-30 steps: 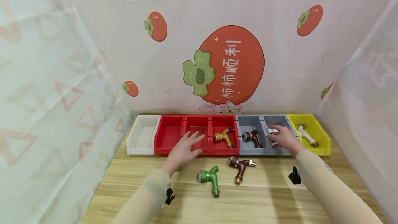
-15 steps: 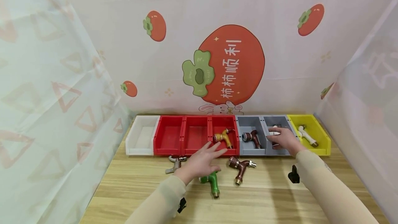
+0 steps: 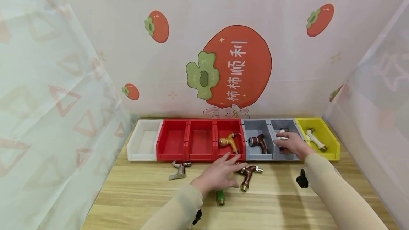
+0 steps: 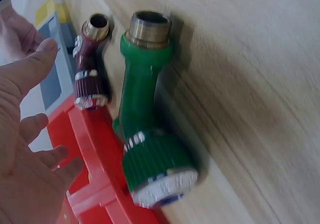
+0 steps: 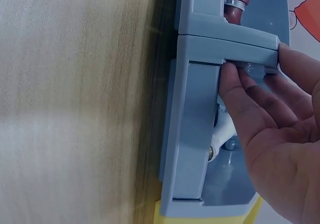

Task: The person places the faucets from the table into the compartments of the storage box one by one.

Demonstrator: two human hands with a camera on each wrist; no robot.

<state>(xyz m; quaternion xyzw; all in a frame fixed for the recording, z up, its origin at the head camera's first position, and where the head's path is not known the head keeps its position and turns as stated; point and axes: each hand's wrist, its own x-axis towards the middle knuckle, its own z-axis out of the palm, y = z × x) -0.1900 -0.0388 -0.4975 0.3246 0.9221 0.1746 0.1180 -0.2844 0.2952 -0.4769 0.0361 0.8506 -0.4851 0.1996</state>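
"How will the loose maroon tap handle?"

"Probably stiff, fairly heavy and slick; the body looks the best hold. It lies on the tabletop, right of the green tap."

"And the hands?"

"The left hand, fingers spread, holds nothing above the green tap. The right hand pinches a grey bin by its side wall."

"What differs?"

"Since half a second ago, the left hand has shifted right, toward the loose maroon tap."

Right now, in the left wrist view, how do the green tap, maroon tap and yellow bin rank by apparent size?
1. Green tap
2. Maroon tap
3. Yellow bin, only a small part showing

The green tap looks nearer the camera, so true sizes stay unsure.
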